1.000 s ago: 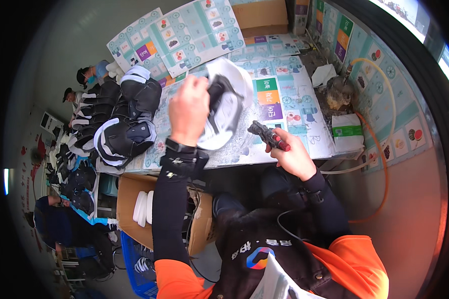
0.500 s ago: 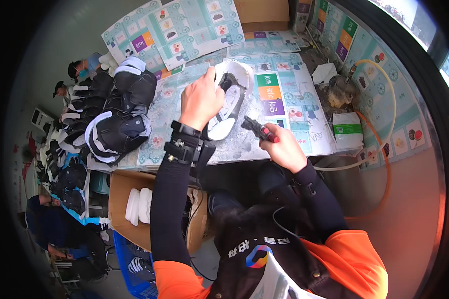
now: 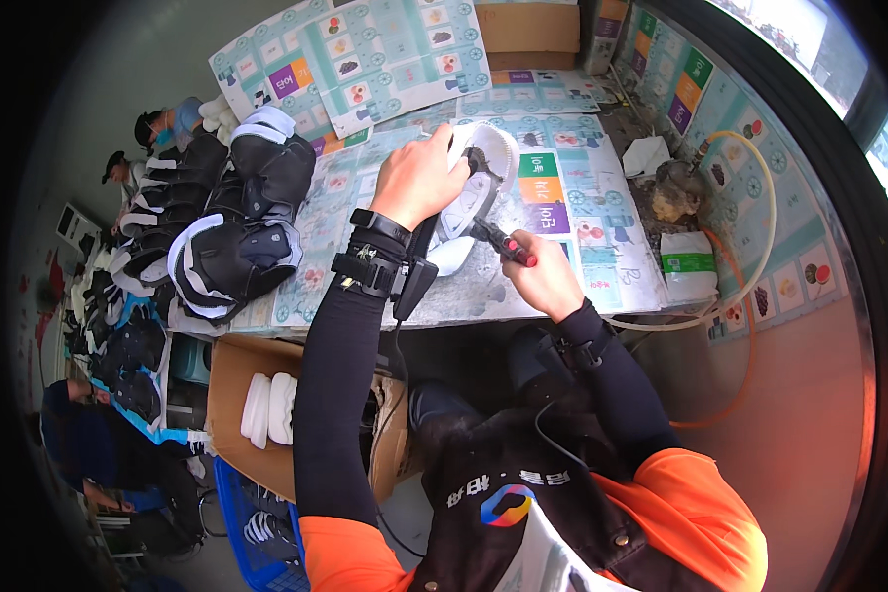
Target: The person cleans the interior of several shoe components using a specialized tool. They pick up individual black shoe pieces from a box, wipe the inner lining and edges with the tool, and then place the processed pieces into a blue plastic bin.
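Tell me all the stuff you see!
shoe piece: one, white and grey, over table
tool: one, dark and red, near shoe piece
shoes: many, black and white, left
printed sheets: several, pale blue, on table
hoses: two, pale and orange, right
packet: one, white and green, right
open box: one, brown, below table
basket: one, blue, beside box
people: three visible, mixed clothes, left
left hand: one, bare, holding shoe piece
right hand: one, bare, holding tool

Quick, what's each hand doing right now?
Left hand: closed, holding the white-and-grey shoe sole by its left edge.
Right hand: closed, holding the black tool with red on it.
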{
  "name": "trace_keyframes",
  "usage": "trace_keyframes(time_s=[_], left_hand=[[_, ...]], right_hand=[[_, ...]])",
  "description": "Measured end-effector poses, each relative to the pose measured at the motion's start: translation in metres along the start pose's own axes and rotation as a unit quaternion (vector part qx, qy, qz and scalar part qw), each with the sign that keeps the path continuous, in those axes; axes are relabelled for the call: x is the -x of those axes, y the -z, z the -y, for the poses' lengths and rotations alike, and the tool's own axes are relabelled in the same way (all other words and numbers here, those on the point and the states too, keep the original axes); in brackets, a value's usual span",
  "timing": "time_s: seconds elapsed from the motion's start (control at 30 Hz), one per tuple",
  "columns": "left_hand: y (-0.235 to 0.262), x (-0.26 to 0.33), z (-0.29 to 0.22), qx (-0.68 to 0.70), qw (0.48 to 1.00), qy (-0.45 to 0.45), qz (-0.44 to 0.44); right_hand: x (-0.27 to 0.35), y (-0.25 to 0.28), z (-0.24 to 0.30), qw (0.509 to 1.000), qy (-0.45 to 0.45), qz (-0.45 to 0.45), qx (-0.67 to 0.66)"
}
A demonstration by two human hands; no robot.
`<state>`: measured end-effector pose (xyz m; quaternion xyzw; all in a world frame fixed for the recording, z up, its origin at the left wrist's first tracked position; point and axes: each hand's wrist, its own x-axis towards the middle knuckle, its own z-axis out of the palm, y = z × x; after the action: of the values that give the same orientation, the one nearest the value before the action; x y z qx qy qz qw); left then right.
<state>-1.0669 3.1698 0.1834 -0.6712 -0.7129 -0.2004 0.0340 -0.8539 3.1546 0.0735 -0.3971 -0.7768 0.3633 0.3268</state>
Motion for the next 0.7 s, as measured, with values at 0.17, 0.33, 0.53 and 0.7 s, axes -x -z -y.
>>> trace_keyframes(time_s=[0.17, 0.33, 0.53, 0.7], left_hand=[[0.000, 0.000, 0.007, 0.002, 1.000, 0.007, -0.008], [0.001, 0.000, 0.000, -0.009, 1.000, 0.009, -0.003], [-0.004, 0.000, -0.009, -0.028, 0.999, 0.029, -0.024], [-0.011, -0.006, -0.010, -0.028, 0.998, 0.025, -0.048]], right_hand=[[0.001, 0.001, 0.004, 0.998, 0.009, 0.062, 0.018], [0.004, 0.011, 0.002, 1.000, -0.016, 0.012, 0.013], [0.005, 0.013, -0.004, 0.998, 0.002, 0.005, 0.068], [0.008, 0.019, -0.013, 0.996, -0.002, -0.081, 0.025]])
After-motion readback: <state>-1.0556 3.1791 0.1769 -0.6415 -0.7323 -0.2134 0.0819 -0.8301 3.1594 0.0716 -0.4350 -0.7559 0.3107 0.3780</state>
